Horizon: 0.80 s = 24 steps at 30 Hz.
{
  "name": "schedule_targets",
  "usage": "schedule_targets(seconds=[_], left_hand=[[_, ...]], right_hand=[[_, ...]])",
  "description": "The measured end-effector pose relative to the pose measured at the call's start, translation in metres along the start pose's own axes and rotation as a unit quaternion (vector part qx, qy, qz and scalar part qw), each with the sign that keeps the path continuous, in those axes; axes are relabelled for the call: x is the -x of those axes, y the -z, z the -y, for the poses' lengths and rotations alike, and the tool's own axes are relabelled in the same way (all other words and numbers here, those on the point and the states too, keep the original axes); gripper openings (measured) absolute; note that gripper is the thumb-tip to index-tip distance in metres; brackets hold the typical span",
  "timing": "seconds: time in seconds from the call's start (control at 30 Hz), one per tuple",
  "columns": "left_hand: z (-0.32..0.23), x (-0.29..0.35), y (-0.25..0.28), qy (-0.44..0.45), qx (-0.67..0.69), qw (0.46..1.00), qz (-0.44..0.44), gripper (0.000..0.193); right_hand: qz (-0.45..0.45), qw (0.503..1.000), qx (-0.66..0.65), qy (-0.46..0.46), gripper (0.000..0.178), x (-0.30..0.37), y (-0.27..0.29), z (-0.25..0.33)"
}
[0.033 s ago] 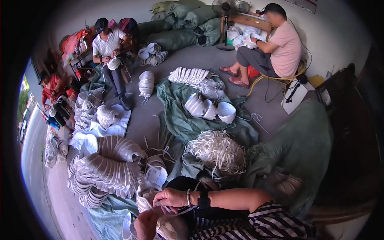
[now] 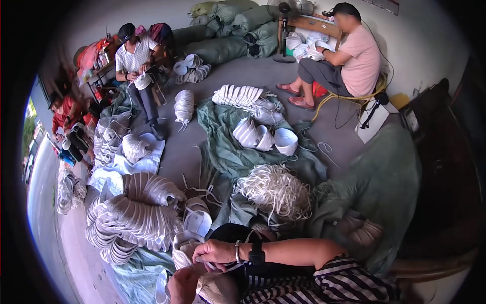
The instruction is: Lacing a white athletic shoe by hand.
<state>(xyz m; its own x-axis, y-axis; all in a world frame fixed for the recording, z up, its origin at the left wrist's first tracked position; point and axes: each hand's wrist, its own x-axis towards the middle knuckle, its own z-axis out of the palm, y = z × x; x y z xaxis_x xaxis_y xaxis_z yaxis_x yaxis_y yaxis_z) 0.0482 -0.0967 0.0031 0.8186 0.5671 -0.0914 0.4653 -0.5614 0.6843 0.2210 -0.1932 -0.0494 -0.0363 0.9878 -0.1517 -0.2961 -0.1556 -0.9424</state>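
At the lower edge my right hand (image 2: 213,252), with a bracelet and a watch at its wrist, has its fingers pinched on a thin white lace. My left hand (image 2: 183,285) is closed right beside it, fingertips close to those of the right; what it grips is hidden. Below the two hands lies an off-white fabric shoe upper (image 2: 218,290) in my lap. Another pale upper (image 2: 183,247) is just beyond my hands. Left of them, long stacks of nested white uppers (image 2: 136,218) rest on green cloth (image 2: 136,268).
A heap of loose white laces (image 2: 276,193) sits ahead on a green sheet (image 2: 217,134). Further off are white uppers (image 2: 286,142). A person in pink (image 2: 360,63) sits at right, one in a checked shirt (image 2: 135,55) at left, another in red (image 2: 66,111) beyond.
My left hand has turned slightly, its fingers shifting toward my right hand. The right hand stays nearly where it was.
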Motion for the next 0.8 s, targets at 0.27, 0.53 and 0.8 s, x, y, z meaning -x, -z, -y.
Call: schedule_targets(seconds=[0.27, 0.53, 0.8], left_hand=[[-0.027, -0.03, 0.03, -0.336, -0.311, 0.885, 0.08, 0.045], [-0.031, -0.044, 0.034, -0.32, -0.329, 0.872, 0.169, 0.024], [-0.035, -0.043, 0.015, -0.186, -0.274, 0.924, 0.191, 0.01]], right_hand=[[0.039, 0.999, 0.017, 0.026, 0.025, -0.007, 0.009, -0.006], [0.006, 1.0, 0.004, 0.025, 0.021, -0.001, 0.008, -0.005], [-0.017, 0.997, -0.061, 0.048, 0.016, 0.004, 0.007, -0.005]])
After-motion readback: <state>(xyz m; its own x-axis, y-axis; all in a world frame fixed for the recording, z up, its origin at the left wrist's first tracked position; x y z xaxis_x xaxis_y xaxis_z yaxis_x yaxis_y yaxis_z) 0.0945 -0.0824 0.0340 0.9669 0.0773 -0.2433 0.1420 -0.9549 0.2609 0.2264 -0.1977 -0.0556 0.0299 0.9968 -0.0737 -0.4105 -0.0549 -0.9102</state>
